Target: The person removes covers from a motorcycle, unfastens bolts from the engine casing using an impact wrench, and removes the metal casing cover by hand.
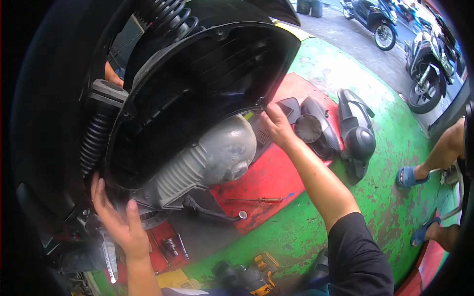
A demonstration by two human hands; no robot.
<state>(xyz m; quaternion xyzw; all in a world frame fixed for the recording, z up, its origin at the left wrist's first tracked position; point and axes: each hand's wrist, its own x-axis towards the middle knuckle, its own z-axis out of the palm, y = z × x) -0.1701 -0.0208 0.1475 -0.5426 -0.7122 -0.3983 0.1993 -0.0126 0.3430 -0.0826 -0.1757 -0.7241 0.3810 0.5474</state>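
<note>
A large open black housing (197, 93), which looks like a scooter's air filter box, fills the upper middle, its ribbed hollow facing me. My right hand (279, 126) is at its lower right corner, fingers bent and closed about the rim. At the lower left corner is my left hand (121, 224), its fingers stretched up against the edge and the thumb apart. Below the housing sits a grey ribbed engine cover (207, 160), dusty and rounded at its right end. A coil spring (173, 19) rises above, and a black ribbed rubber boot (95, 135) stands at the left.
Black plastic covers (356, 133) lie at the right beside a red mat (296, 177). A screwdriver (269, 200), sockets (170, 245) and a yellow-black power tool (259, 278) lie nearer. Another person's sandalled foot (412, 177) is at right; someone's hand (113, 76) shows behind the scooter.
</note>
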